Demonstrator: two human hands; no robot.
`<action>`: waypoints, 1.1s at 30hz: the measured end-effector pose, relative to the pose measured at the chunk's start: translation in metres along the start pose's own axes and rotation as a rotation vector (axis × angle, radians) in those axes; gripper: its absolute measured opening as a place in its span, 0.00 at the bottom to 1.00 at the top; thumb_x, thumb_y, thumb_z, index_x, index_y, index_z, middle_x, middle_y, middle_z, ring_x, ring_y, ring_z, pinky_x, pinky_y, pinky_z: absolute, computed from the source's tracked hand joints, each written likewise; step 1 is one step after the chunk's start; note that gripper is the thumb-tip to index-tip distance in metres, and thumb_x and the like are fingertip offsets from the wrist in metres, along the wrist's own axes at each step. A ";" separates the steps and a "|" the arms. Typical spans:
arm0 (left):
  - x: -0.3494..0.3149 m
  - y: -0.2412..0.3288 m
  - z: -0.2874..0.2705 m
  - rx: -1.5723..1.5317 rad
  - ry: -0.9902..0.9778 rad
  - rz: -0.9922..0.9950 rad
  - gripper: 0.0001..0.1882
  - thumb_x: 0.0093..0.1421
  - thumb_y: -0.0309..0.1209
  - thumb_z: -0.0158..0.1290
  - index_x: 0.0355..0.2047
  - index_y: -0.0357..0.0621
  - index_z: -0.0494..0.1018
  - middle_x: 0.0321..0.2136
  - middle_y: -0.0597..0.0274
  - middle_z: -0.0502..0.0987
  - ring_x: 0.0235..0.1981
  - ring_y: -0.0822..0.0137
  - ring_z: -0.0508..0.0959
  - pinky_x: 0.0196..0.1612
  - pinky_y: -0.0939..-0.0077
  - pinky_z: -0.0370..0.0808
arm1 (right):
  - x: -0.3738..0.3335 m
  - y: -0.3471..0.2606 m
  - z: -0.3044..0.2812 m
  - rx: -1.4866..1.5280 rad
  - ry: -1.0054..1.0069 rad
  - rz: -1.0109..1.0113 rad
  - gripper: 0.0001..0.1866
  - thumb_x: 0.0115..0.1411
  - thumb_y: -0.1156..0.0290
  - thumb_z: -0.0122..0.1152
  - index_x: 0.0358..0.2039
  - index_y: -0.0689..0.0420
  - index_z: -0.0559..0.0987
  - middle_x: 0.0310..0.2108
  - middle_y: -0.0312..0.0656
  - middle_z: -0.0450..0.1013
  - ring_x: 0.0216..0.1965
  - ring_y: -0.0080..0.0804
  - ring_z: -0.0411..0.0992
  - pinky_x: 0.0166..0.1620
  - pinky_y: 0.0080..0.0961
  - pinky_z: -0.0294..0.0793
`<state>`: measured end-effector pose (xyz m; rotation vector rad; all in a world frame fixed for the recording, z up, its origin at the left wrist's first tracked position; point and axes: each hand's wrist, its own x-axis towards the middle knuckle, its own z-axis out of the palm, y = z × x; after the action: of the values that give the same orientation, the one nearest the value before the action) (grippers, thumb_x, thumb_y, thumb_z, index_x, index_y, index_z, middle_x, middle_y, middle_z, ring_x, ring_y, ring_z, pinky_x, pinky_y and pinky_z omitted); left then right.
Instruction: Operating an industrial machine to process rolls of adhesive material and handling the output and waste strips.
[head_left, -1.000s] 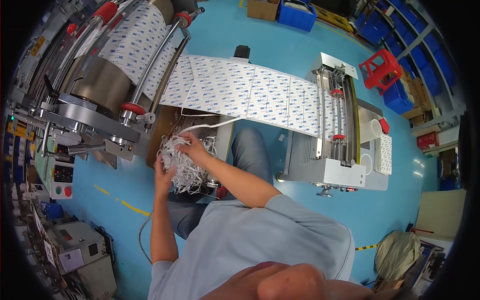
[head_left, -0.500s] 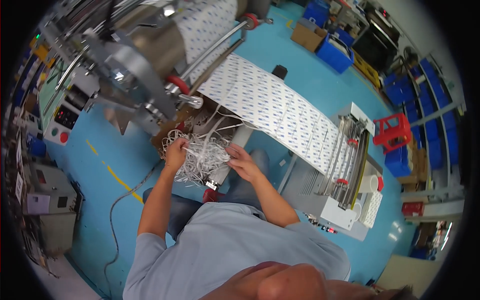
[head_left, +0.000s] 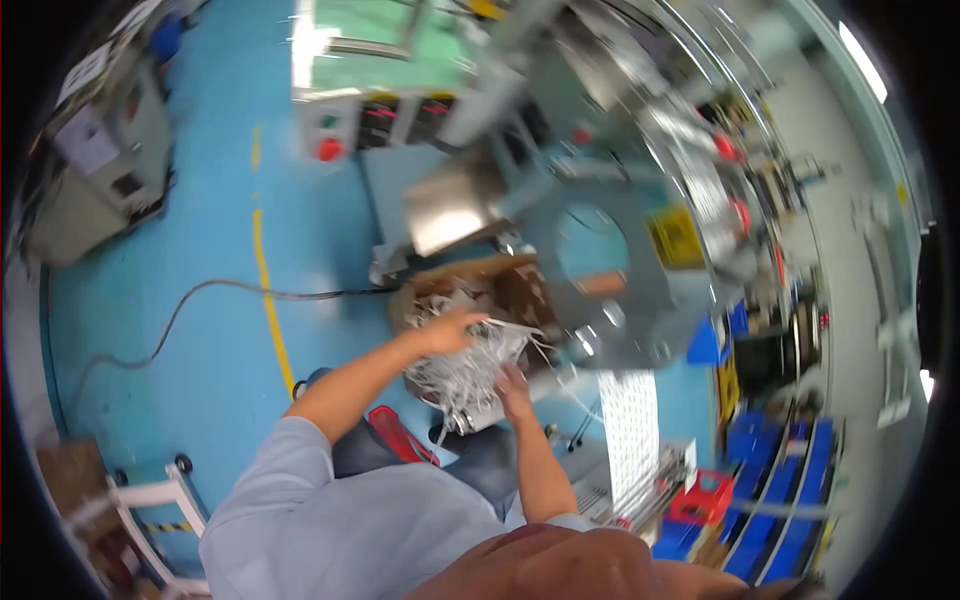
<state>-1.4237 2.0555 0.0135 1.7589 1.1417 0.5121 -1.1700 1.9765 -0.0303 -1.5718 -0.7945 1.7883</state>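
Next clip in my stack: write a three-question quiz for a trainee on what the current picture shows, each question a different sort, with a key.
1. Multiple choice: what lies between the person's left hand and right hand? A) a red stool; B) a tangle of white strips; C) a blue bin.
2. True or false: both hands are bare.
3. Fill in the blank: the cable on the floor crosses a ____ line.

Key: 1. B. 2. True. 3. yellow.
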 end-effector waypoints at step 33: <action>-0.251 -0.197 -0.678 -0.008 0.484 -0.624 0.20 0.54 0.41 0.52 0.41 0.38 0.71 0.35 0.52 0.76 0.39 0.57 0.75 0.42 0.69 0.71 | -0.002 -0.043 0.369 -0.771 -0.023 0.524 0.11 0.55 0.63 0.54 0.29 0.58 0.79 0.31 0.45 0.76 0.33 0.35 0.74 0.37 0.29 0.73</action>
<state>-2.1388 2.1888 0.1927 1.1937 1.9278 0.5607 -1.5340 1.9880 0.0456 -2.4345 -1.2706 1.9672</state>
